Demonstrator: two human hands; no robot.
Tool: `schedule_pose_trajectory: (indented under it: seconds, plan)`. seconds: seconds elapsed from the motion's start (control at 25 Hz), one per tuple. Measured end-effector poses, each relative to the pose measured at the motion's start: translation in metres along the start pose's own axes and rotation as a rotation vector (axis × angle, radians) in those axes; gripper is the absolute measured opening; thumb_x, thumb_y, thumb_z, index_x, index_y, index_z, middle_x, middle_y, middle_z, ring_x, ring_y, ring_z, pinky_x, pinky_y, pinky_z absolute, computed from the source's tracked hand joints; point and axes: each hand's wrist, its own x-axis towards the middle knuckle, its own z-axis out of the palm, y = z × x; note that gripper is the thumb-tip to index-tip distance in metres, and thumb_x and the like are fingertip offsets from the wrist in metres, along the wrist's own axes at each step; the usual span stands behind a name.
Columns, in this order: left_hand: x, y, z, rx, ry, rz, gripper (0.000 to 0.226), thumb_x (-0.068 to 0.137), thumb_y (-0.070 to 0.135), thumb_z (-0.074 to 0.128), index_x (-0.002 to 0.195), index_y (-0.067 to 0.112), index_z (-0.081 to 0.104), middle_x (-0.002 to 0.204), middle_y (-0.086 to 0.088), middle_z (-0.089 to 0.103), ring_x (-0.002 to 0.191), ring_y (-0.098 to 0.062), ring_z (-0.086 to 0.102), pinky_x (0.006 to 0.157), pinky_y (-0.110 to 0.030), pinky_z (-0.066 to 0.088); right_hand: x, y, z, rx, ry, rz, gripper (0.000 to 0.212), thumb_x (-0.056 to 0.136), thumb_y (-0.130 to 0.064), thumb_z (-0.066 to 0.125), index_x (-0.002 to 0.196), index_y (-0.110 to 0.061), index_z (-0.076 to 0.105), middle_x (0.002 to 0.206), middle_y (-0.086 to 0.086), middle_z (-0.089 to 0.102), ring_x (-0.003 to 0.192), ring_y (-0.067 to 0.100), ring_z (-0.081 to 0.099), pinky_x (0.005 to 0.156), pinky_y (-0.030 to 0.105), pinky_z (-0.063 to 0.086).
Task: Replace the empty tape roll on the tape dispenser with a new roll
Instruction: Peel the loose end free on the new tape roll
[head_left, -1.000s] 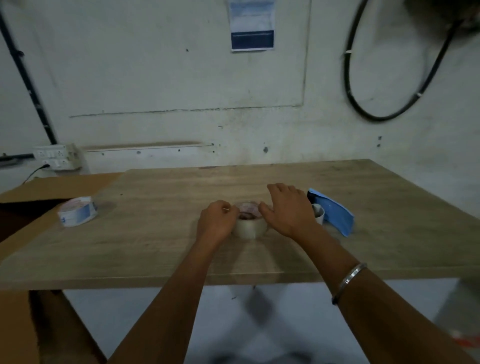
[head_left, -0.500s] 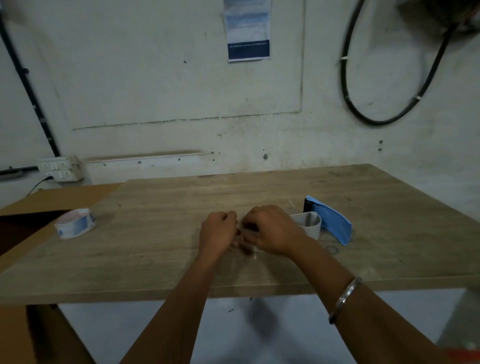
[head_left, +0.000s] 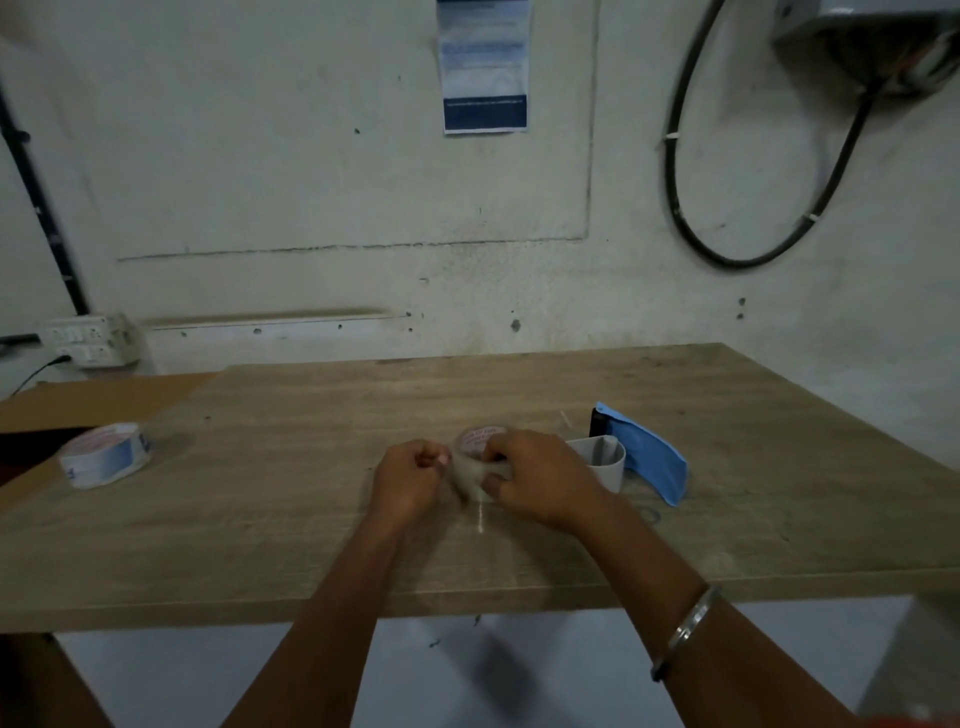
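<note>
Scene: shot from head height over a wooden table (head_left: 311, 519) set against a scuffed wall.
Landmark: blue dispenser (head_left: 644, 460), lying on the table right of centre, a pale curved part (head_left: 605, 460) at its near-left end.
New roll: clear roll (head_left: 475, 460), held just left of the dispenser, close above the table, not mounted on it.
Right hand (head_left: 540, 483): curled round the roll, thumb below and fingers over the top.
Left hand (head_left: 408, 475): closed at the roll's left edge, fingertips pinched as if on the loose tape end; the end itself too faint to make out.
Strip: a thin pale streak (head_left: 480, 517) hanging below the roll toward the table, possibly tape; not clear.
Other roll: white-and-blue roll (head_left: 106, 454), far left of the dispenser near the table's left edge, lying alone and untouched; full or spent could not be told.
Done, by judgement: new roll picked up and seemingly being started by peeling its end; whether an empty core had come off the dispenser could not be told.
Left, by judgement: seat the roll in the dispenser, thread the free end to the cutter.
Risk: peeled tape folding back and sticking to itself or to fingers.
</note>
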Motion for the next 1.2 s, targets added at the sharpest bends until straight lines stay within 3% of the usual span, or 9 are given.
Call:
schedule_pose_trajectory:
  seconds: [0.12,0.28,0.44,0.64,0.8,0.92,1.08,1.2]
  plan:
    - [-0.002,0.001,0.000,-0.007,-0.002,0.015,0.015,0.087,0.006,0.063,0.079,0.016,0.070,0.081,0.000,0.070,0.080,-0.016,0.063,0.075,-0.025,0.044,-0.003,0.000,0.010,-0.044,0.034,-0.047,0.033,0.087,-0.032,0.064,0.118,-0.022,0.067,0.114,0.009,0.069,0.106,0.027,0.061,0.092,0.040,0.047]
    - [-0.005,0.000,-0.004,-0.073,-0.045,0.019,0.016,0.085,0.003,0.064,0.080,0.018,0.069,0.081,0.000,0.070,0.076,-0.016,0.063,0.078,-0.031,0.050,-0.002,0.002,0.010,0.049,0.035,0.034,0.032,0.086,-0.026,0.063,0.117,-0.019,0.068,0.113,0.011,0.070,0.103,0.029,0.063,0.089,0.040,0.051]
    - [-0.007,-0.003,-0.004,-0.166,-0.045,0.033,0.020,0.083,-0.001,0.065,0.077,0.017,0.068,0.080,-0.009,0.072,0.077,-0.025,0.068,0.078,-0.038,0.056,-0.001,-0.003,0.011,-0.050,0.056,-0.061,0.043,0.090,-0.046,0.057,0.123,-0.019,0.064,0.122,0.005,0.068,0.109,0.024,0.060,0.103,0.038,0.039]
    - [-0.012,-0.001,-0.005,-0.243,-0.119,0.057,0.018,0.089,-0.006,0.062,0.082,0.010,0.067,0.081,-0.019,0.070,0.071,-0.022,0.062,0.068,-0.033,0.053,0.005,-0.001,0.027,0.017,0.233,-0.101,0.032,0.090,-0.030,0.060,0.115,-0.012,0.068,0.108,0.008,0.073,0.099,0.028,0.066,0.089,0.038,0.049]
    - [-0.013,0.002,-0.005,-0.265,-0.198,-0.001,0.015,0.091,-0.003,0.057,0.085,0.008,0.065,0.074,-0.008,0.063,0.061,-0.014,0.054,0.058,-0.025,0.045,0.004,0.005,0.037,0.159,0.367,-0.120,0.032,0.089,-0.016,0.059,0.119,-0.014,0.070,0.119,0.002,0.072,0.113,0.017,0.064,0.100,0.033,0.048]
    - [-0.014,0.005,-0.005,-0.302,-0.240,-0.008,0.017,0.091,-0.004,0.056,0.083,0.008,0.065,0.068,-0.005,0.060,0.058,-0.012,0.049,0.055,-0.023,0.041,0.002,0.007,0.036,0.243,0.392,-0.110,0.034,0.090,-0.013,0.057,0.122,-0.015,0.069,0.121,0.000,0.071,0.116,0.014,0.061,0.102,0.031,0.044]
    - [-0.022,0.005,-0.006,-0.194,-0.228,0.137,0.004,0.091,0.013,0.067,0.090,0.010,0.069,0.076,-0.001,0.070,0.065,-0.003,0.061,0.062,-0.016,0.048,-0.002,0.008,0.034,0.297,0.376,-0.067,0.035,0.092,-0.014,0.054,0.123,-0.019,0.068,0.124,-0.002,0.070,0.117,0.012,0.059,0.101,0.027,0.041]
    - [-0.020,0.004,-0.004,-0.142,-0.183,0.211,0.011,0.092,0.008,0.064,0.083,0.014,0.067,0.078,0.000,0.068,0.064,0.004,0.060,0.061,-0.011,0.045,-0.004,0.005,0.032,0.276,0.393,-0.064,0.035,0.092,-0.014,0.054,0.123,-0.019,0.069,0.121,-0.003,0.071,0.112,0.012,0.060,0.094,0.021,0.037]
